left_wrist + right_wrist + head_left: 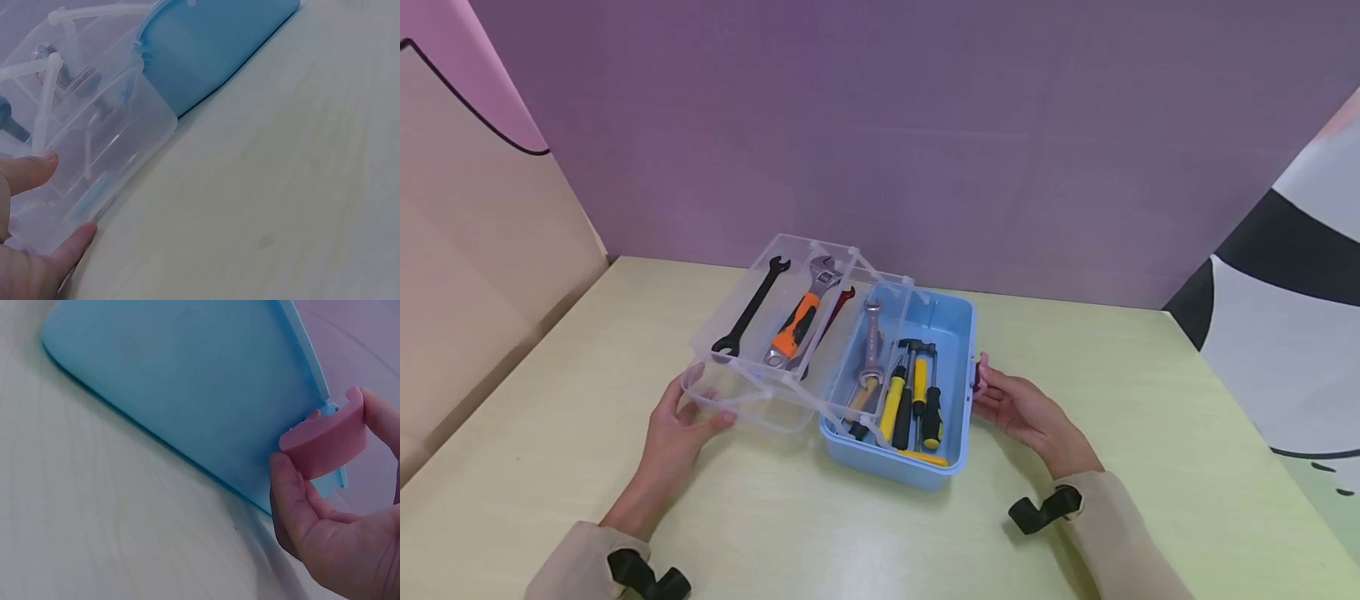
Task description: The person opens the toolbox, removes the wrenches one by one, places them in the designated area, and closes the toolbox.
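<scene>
A light blue toolbox stands on the table with its clear plastic lid swung out to the left. My left hand grips the lid's left end, thumb on the front side and fingers behind. With the right hand I pinch the pink latch on the box's right wall. Over the lid, a clear tray holds a black wrench and an orange-handled adjustable wrench. Inside the box lie a silver wrench, a small hammer, a yellow-handled screwdriver and a black-handled screwdriver.
The pale wooden table extends around the box on both sides and in front. A purple panel rises along the back edge. A beige panel borders the left, and a black-and-white printed panel the right.
</scene>
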Action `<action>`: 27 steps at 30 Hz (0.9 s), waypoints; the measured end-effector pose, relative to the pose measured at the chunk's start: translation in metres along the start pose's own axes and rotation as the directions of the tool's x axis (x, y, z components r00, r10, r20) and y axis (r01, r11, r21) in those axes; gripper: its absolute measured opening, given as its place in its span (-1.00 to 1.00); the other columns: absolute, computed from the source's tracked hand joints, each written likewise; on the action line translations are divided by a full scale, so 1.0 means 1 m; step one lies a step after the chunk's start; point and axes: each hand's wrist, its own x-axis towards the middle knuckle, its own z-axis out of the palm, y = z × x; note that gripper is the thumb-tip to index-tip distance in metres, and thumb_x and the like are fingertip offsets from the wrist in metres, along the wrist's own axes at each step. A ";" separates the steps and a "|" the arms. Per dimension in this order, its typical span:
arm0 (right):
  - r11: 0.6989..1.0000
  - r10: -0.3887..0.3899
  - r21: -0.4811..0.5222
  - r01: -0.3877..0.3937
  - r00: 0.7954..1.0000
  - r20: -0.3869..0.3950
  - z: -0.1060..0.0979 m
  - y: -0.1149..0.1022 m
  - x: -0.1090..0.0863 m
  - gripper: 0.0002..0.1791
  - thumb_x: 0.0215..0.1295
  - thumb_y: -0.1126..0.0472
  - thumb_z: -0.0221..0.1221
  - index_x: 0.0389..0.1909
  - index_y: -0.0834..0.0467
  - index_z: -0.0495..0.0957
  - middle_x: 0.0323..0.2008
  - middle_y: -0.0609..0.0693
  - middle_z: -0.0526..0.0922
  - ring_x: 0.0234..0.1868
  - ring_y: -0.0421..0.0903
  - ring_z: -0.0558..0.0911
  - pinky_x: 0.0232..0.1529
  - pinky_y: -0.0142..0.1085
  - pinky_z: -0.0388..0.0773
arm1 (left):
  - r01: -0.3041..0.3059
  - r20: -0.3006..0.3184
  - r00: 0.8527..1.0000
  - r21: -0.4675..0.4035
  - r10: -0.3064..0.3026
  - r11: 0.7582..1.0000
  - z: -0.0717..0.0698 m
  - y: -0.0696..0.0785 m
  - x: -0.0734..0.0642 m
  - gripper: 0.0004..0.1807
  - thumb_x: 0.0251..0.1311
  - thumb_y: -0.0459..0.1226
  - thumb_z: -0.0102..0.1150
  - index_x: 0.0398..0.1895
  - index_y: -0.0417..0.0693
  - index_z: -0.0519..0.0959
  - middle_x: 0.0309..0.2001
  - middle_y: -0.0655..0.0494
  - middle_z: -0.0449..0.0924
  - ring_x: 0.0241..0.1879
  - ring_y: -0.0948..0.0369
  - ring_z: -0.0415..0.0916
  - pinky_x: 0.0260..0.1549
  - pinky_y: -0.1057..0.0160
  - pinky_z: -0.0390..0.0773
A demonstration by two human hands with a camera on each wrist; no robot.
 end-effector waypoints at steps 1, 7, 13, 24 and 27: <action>1.000 0.000 0.002 0.000 1.000 -0.003 0.000 0.000 0.000 -0.71 0.44 0.16 0.00 -0.36 0.05 0.68 -0.35 -0.09 0.73 -0.25 -0.20 0.69 0.00 -0.37 0.68 | 0.008 -0.005 1.000 0.007 -0.008 1.000 0.000 0.000 0.000 -0.13 0.14 -0.47 0.23 0.47 0.00 0.02 0.37 0.04 0.08 0.23 0.32 0.26 -0.11 0.67 0.55; 1.000 -0.002 -0.010 0.002 1.000 -0.022 0.001 0.001 0.000 -0.73 0.43 0.14 0.02 -0.37 0.04 0.67 -0.38 -0.10 0.72 -0.29 -0.21 0.68 -0.02 -0.38 0.68 | -0.031 -0.037 0.999 0.087 0.034 0.996 0.001 0.000 0.002 -0.18 0.11 -0.48 0.26 0.42 -0.13 0.09 0.42 0.02 0.10 0.21 0.37 0.25 -0.12 0.71 0.52; 1.000 -0.002 -0.004 0.002 0.999 -0.042 0.002 0.001 0.000 -0.74 0.42 0.14 0.03 -0.38 0.05 0.67 -0.40 -0.10 0.71 -0.31 -0.22 0.67 -0.03 -0.39 0.69 | -0.070 -0.050 0.996 0.151 0.079 0.986 0.000 -0.001 0.003 -0.19 0.07 -0.45 0.31 0.38 -0.15 0.15 0.39 0.01 0.19 0.09 0.49 0.30 -0.16 0.71 0.54; 1.000 0.002 0.020 -0.002 1.000 -0.012 0.005 -0.001 0.001 -0.73 0.42 0.15 0.04 -0.38 0.06 0.68 -0.39 -0.10 0.71 -0.30 -0.23 0.67 -0.03 -0.41 0.67 | -0.078 -0.052 0.995 0.175 0.088 0.982 -0.001 0.001 0.001 -0.19 0.05 -0.48 0.32 0.37 -0.24 0.14 0.39 -0.09 0.20 0.36 -0.02 0.22 0.26 0.48 0.30; 1.000 -0.001 0.028 0.001 1.000 0.001 0.004 -0.001 0.000 -0.74 0.42 0.16 0.04 -0.37 0.06 0.68 -0.39 -0.10 0.71 -0.30 -0.23 0.66 -0.03 -0.41 0.67 | -0.059 -0.047 0.997 0.174 0.069 0.983 -0.001 0.003 0.002 -0.17 0.05 -0.48 0.31 0.37 -0.29 0.10 0.41 -0.19 0.16 0.41 -0.03 0.13 0.38 0.23 0.20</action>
